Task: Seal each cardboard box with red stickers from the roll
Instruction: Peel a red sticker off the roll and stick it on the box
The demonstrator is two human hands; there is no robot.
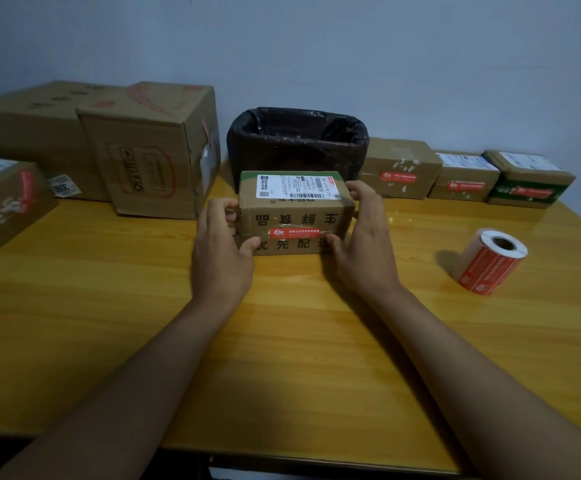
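- Your left hand [223,244] and right hand [358,237] clasp the ends of the box [296,216], fingers curled round it, thumbs pressing its near face.
- Between your thumbs, a red sticker [299,232] already covers the seam.
- Right of the grip, three boxes [400,168] carry stickers; judge these done.
- Left of the grip, the large boxes [150,150] look partly labelled; their sealing cannot be confirmed.
- The roll [492,259] lies right of your right hand, on the yellow wood table [282,358].
- Behind the grip: a black-lined bin [297,140] and a plain wall [317,46].

Head camera, angled down, close over table [282,341].
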